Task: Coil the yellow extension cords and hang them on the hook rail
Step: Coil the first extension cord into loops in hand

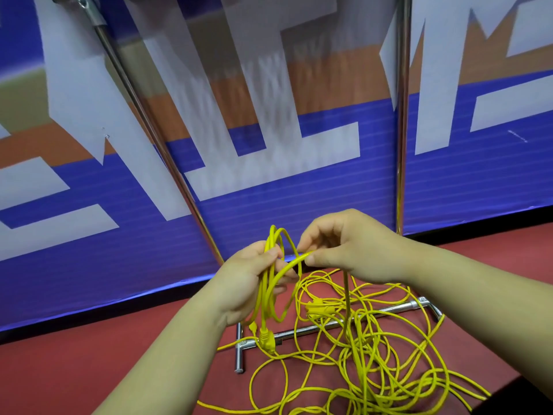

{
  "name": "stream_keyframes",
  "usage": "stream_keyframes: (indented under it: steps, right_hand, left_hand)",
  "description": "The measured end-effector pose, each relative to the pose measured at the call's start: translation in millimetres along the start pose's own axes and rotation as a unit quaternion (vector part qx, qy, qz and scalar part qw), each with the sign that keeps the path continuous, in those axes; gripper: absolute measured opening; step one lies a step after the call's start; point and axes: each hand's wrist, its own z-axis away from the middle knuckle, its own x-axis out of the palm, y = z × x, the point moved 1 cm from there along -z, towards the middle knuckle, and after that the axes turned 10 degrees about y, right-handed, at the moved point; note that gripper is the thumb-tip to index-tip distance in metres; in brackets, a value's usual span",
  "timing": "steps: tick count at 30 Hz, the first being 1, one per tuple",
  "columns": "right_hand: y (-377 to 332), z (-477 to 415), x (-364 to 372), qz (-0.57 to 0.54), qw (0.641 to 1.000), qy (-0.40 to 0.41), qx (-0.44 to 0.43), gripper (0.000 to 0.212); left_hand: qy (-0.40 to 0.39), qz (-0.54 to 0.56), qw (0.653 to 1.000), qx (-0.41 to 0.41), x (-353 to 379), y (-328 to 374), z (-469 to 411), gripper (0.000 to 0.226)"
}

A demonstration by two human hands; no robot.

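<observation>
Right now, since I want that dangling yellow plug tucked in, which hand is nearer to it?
Left. The left hand grips the coil just above the plug, which hangs below it; the right hand pinches a strand higher up, to the right.

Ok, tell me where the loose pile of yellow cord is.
In the head view the loose yellow cord lies tangled on the red floor at lower right, draped over the rack's base bar, below the right hand.

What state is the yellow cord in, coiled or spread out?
Mostly spread out. The left hand holds only a few loops, the right hand pinches the strand, and the rest lies tangled on the red floor.
</observation>
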Motion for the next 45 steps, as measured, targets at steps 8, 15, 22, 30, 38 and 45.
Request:
stream_keyframes:
  steps: [8,15,22,30,38,45]
  right_hand:
    - [13.9,-8.1,-6.6,-0.014,0.989,0.146,0.022,0.018]
    - [20.9,-12.3,-4.8,-0.037,0.984,0.171,0.035,0.023]
    - [81.9,-12.5,-6.9,-0.062,0.969,0.095,0.219,0.036]
    - [130.6,4.9,48.6,0.067,0.967,-0.056,0.238,0.036]
    - [126.9,3.1,74.0,0.133,0.965,-0.107,0.199,0.031]
    - [118.7,-1.8,77.5,0.166,0.965,-0.088,0.184,0.04]
  left_hand:
    - [-0.034,0.055,0.998,-0.012,7.3,12.2,11.3,0.03]
    - [-0.066,-0.001,0.998,0.002,7.2,25.6,22.6,0.017]
    - [-0.001,0.064,0.994,0.087,-17.4,45.1,30.7,0.017]
    - [-0.014,0.211,0.967,0.14,-43.3,58.3,35.7,0.015]
    - [-0.074,0.26,0.954,0.131,-64.1,51.9,35.1,0.01]
    - [-0.077,0.268,0.948,0.153,-80.4,53.0,41.6,0.014]
